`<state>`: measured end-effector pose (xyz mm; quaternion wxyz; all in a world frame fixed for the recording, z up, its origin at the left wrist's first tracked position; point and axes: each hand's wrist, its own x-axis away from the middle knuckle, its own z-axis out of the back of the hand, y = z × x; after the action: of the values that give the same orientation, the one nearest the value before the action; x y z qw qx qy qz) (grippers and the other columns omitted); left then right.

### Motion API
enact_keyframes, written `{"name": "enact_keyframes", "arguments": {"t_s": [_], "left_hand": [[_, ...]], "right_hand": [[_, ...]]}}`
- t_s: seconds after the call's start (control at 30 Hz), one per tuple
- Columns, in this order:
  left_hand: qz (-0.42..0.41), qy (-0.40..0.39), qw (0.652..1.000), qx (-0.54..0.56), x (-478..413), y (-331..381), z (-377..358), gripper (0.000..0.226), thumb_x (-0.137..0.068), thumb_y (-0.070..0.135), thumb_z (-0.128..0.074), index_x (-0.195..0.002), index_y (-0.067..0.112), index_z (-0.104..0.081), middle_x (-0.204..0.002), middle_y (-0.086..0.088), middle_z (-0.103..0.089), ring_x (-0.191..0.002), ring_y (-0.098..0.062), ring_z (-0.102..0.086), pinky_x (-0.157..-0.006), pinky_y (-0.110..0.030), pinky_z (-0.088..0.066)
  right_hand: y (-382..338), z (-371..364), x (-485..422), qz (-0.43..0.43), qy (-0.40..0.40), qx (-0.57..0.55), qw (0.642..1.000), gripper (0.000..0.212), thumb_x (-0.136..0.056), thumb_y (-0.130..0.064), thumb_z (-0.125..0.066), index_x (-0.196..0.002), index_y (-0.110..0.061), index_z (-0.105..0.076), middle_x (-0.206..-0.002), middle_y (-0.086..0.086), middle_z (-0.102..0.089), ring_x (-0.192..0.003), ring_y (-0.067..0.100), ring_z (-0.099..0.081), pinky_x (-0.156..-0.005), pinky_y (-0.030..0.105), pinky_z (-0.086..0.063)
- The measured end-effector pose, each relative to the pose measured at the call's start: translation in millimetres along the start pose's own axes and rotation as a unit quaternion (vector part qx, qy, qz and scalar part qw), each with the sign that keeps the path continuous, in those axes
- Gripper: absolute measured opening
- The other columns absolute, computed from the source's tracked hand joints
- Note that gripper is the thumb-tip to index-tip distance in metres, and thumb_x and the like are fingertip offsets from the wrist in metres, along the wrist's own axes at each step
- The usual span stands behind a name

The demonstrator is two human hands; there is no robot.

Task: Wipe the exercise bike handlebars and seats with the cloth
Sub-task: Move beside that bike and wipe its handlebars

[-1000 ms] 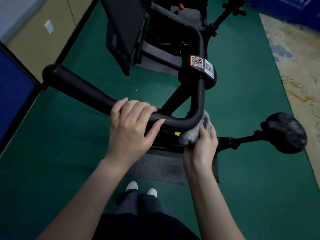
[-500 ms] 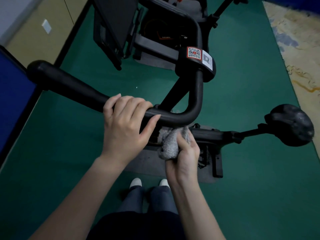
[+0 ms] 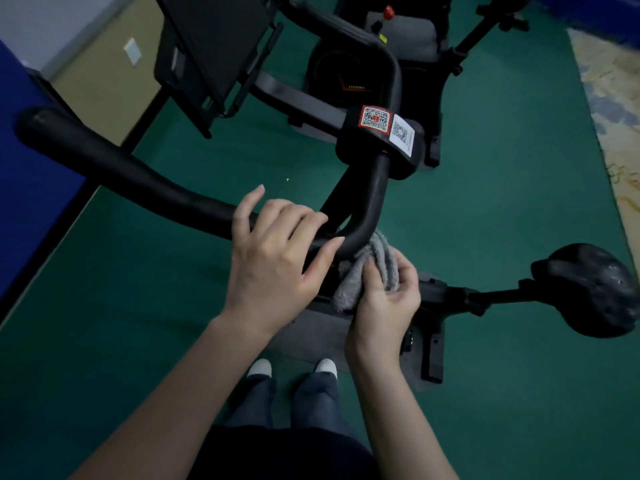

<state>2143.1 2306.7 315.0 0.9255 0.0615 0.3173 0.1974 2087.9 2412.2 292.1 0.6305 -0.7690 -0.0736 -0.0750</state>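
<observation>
- Your left hand (image 3: 273,258) lies over the black handlebar (image 3: 138,174) near the middle of the view. Its fingers curl loosely over the top, the thumb lies along the near side and the forefinger is lifted. It probably steadies the bar against the rubbing rather than gripping hard.
- Your right hand (image 3: 384,303) sits just at 4 o'clock of the left one, near it but not touching. Its fingers and thumb are clamped on the bunched grey cloth (image 3: 353,285).
- The cloth is pressed up against the bend of the handlebar, at 6 o'clock from the QR stickers (image 3: 375,118). Bunching it likely gives you a thick pad that wraps the curved tube.
- The bar's long grip runs out to 10 o'clock, beyond your left hand. I judge that stretch will need your left hand moved off before the cloth can pass.
- The seat (image 3: 595,289) stands at 3 o'clock on its post, well apart from both hands. Its top shows pale specks, so it looks unwiped.
- The green floor (image 3: 502,220) lies under everything, so a dropped cloth would pick up its dirt.
</observation>
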Motion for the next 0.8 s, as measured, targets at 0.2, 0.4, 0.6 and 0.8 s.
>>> {"name": "enact_keyframes", "arguments": {"t_s": [0.2,0.4,0.6,0.8], "left_hand": [[0.035,0.014,0.999,-0.028,-0.7,9.9,-7.3,0.028,-0.094,0.037,-0.054,-0.092,0.014,-0.072,-0.088,0.003,-0.070,-0.088,-0.019,-0.063,-0.108,-0.041,-0.027],[0.045,0.025,0.999,-0.016,-0.7,16.0,-7.9,0.026,-0.093,0.032,-0.057,-0.084,0.014,-0.074,-0.080,0.003,-0.069,-0.081,-0.020,-0.063,-0.098,-0.038,-0.033],[0.059,0.026,0.998,-0.012,-1.8,19.8,-4.2,0.024,-0.092,0.030,-0.059,-0.085,0.013,-0.074,-0.080,0.003,-0.069,-0.080,-0.019,-0.062,-0.090,-0.032,-0.033],[0.079,0.023,0.996,-0.023,-2.7,26.3,-2.6,0.023,-0.091,0.028,-0.058,-0.088,0.012,-0.073,-0.080,0.002,-0.069,-0.082,-0.021,-0.062,-0.094,-0.034,-0.032]], "right_hand": [[-9.5,3.2,-22.3,0.291,-0.079,0.186,0.935,0.025,-0.080,0.017,-0.055,-0.099,0.004,-0.066,-0.102,0.016,-0.059,-0.100,0.016,-0.058,-0.092,0.024,-0.047],[-24.9,-2.4,-65.8,0.350,-0.158,0.228,0.895,0.029,-0.077,0.017,-0.055,-0.100,0.004,-0.068,-0.101,0.013,-0.061,-0.098,0.022,-0.059,-0.091,0.027,-0.047],[-35.6,-9.3,-92.1,0.369,-0.223,0.234,0.871,0.027,-0.077,0.014,-0.057,-0.098,0.002,-0.070,-0.102,0.010,-0.064,-0.097,0.025,-0.060,-0.089,0.035,-0.049],[-51.8,-12.6,-124.5,0.442,-0.328,0.294,0.782,0.031,-0.076,0.014,-0.059,-0.100,-0.003,-0.070,-0.101,0.005,-0.064,-0.099,0.025,-0.058,-0.090,0.027,-0.045]]}}
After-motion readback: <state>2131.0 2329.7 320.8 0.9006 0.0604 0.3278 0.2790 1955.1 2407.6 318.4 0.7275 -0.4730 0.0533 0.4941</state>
